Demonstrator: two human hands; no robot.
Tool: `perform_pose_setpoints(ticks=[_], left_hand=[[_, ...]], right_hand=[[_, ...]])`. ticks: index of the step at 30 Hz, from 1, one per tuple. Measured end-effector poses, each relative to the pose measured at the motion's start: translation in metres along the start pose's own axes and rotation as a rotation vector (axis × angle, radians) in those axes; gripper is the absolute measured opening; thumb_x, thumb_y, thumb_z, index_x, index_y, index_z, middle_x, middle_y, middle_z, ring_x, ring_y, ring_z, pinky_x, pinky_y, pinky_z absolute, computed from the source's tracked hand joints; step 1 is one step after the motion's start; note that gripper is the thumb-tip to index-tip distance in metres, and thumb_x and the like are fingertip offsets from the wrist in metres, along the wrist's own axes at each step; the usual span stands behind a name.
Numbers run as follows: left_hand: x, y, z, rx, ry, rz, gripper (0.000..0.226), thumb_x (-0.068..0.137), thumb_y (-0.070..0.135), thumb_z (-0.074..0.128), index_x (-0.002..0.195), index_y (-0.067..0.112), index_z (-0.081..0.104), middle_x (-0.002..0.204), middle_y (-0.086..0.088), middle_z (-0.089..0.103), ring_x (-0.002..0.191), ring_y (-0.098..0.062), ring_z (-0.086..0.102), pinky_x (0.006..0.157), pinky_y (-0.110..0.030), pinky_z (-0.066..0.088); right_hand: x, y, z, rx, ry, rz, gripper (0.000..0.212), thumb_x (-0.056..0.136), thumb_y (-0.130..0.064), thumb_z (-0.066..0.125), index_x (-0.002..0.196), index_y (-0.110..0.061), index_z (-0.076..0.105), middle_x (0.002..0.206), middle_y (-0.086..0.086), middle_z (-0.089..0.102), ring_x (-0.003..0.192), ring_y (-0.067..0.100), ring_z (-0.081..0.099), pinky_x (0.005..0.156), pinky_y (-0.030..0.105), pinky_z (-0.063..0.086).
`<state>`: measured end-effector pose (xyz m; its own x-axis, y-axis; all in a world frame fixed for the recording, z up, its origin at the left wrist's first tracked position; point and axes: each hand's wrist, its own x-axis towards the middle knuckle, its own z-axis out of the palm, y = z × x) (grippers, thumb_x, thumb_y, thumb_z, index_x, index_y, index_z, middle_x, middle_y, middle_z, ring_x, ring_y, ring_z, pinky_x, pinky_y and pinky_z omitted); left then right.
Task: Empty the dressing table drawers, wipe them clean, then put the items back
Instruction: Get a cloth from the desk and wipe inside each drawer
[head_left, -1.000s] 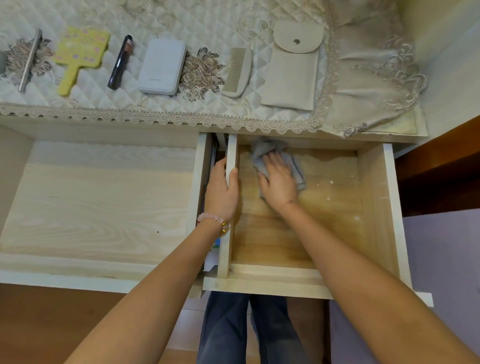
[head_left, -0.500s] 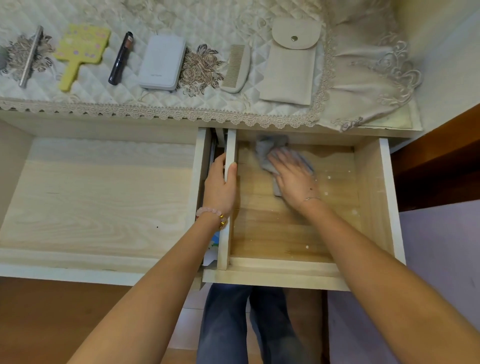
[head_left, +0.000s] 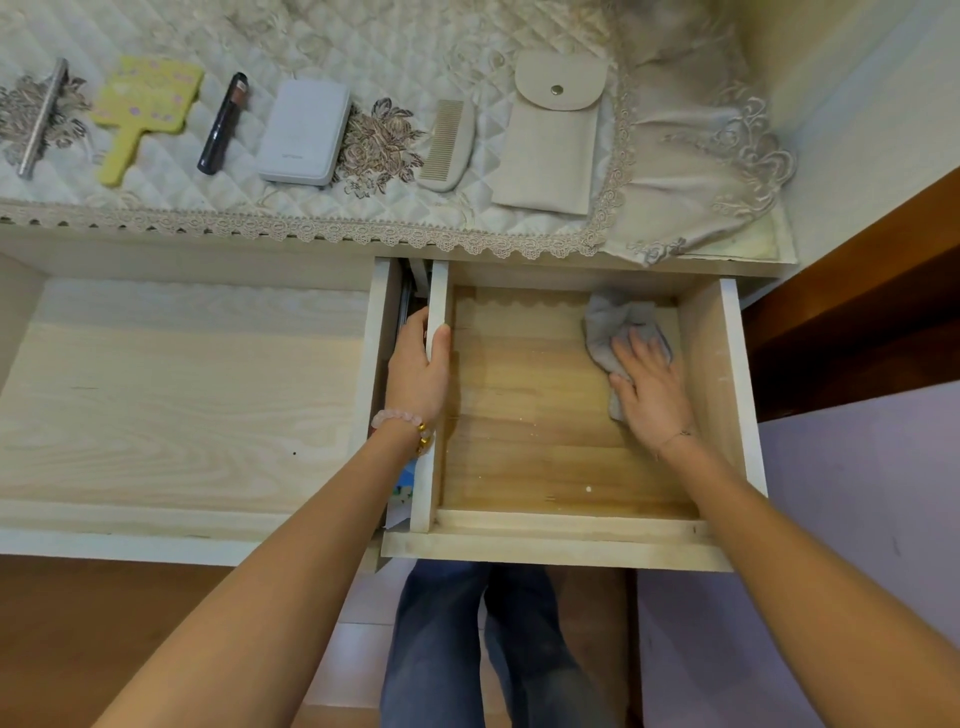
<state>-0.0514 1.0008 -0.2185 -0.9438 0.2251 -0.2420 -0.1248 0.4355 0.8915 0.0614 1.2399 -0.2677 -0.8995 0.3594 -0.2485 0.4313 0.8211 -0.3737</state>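
Two wooden drawers stand pulled out under the dressing table. The right drawer (head_left: 711, 374) holds only a grey cloth (head_left: 615, 322), lying at its back right corner. My right hand (head_left: 649, 389) presses flat on the cloth with straight fingers. My left hand (head_left: 418, 369) grips the right drawer's left wall, thumb inside and fingers outside. The wide left drawer (head_left: 182, 405) has nothing in it. On the quilted top lie a metal rod (head_left: 44, 117), a yellow hand mirror (head_left: 143, 111), a black tube (head_left: 224, 122), a white box (head_left: 306, 132), a comb (head_left: 449, 143) and a beige pouch (head_left: 550, 130).
A lace-edged cloth (head_left: 701, 171) drapes over the table's right end. A dark wooden frame (head_left: 857, 291) and a lilac surface (head_left: 857, 493) lie to the right. My legs in jeans (head_left: 467, 649) stand below the right drawer. Some small items show in the gap between the drawers (head_left: 402, 493).
My right hand has slid the cloth from the back left of the right drawer across to its back right corner. My left hand has stayed on the drawer wall.
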Motion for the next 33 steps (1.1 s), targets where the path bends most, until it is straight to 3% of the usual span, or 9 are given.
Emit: perform_pose_setpoints(ticks=[5, 11, 20, 23, 28, 33], left_hand=[[0.001, -0.001, 0.0, 0.012, 0.008, 0.015, 0.033, 0.099, 0.029, 0.036, 0.13, 0.02, 0.044, 0.119, 0.004, 0.052, 0.104, -0.01, 0.049, 0.084, -0.023, 0.035], [0.002, -0.001, -0.001, 0.042, 0.008, 0.045, 0.032, 0.099, 0.03, 0.037, 0.128, 0.019, 0.046, 0.12, 0.002, 0.054, 0.106, -0.008, 0.049, 0.086, -0.021, 0.036], [0.003, -0.003, -0.001, 0.057, 0.02, 0.04, 0.03, 0.098, 0.032, 0.038, 0.124, 0.023, 0.048, 0.11, 0.009, 0.055, 0.1, -0.006, 0.051, 0.08, -0.018, 0.035], [0.002, -0.003, -0.001, 0.056, 0.022, 0.018, 0.029, 0.098, 0.033, 0.037, 0.123, 0.025, 0.048, 0.108, 0.009, 0.055, 0.095, -0.006, 0.052, 0.072, -0.012, 0.035], [0.001, -0.002, -0.001, 0.043, 0.013, 0.0, 0.03, 0.098, 0.033, 0.037, 0.125, 0.025, 0.046, 0.11, 0.006, 0.055, 0.095, -0.007, 0.051, 0.074, -0.018, 0.037], [0.001, -0.001, 0.0, 0.049, 0.025, 0.005, 0.03, 0.098, 0.032, 0.037, 0.125, 0.023, 0.046, 0.108, 0.006, 0.055, 0.095, -0.01, 0.051, 0.075, -0.022, 0.037]], right_hand=[[-0.012, -0.038, 0.015, 0.003, -0.067, -0.075, 0.047, 0.1, -0.027, 0.033, 0.146, -0.024, 0.023, 0.156, -0.002, 0.014, 0.145, 0.021, 0.002, 0.116, 0.034, 0.0], [-0.011, -0.119, 0.046, -0.083, -0.201, -0.327, 0.048, 0.1, -0.03, 0.03, 0.147, -0.029, 0.018, 0.157, -0.006, 0.01, 0.145, 0.02, -0.002, 0.116, 0.037, -0.005], [-0.03, -0.089, 0.035, -0.221, -0.257, -0.461, 0.047, 0.101, -0.033, 0.027, 0.147, -0.033, 0.014, 0.157, -0.012, 0.008, 0.145, 0.016, -0.003, 0.117, 0.035, -0.003], [-0.037, -0.057, 0.018, -0.196, -0.236, -0.368, 0.047, 0.101, -0.034, 0.027, 0.146, -0.035, 0.015, 0.156, -0.013, 0.01, 0.145, 0.015, 0.0, 0.116, 0.035, -0.002], [-0.049, 0.003, -0.013, -0.061, -0.221, -0.007, 0.046, 0.101, -0.028, 0.029, 0.145, -0.031, 0.018, 0.157, -0.008, 0.009, 0.145, 0.02, 0.0, 0.117, 0.036, 0.002], [-0.052, 0.005, -0.017, -0.01, -0.349, 0.012, 0.047, 0.102, -0.026, 0.026, 0.147, -0.027, 0.011, 0.157, -0.006, 0.0, 0.144, 0.023, -0.009, 0.116, 0.039, -0.003]])
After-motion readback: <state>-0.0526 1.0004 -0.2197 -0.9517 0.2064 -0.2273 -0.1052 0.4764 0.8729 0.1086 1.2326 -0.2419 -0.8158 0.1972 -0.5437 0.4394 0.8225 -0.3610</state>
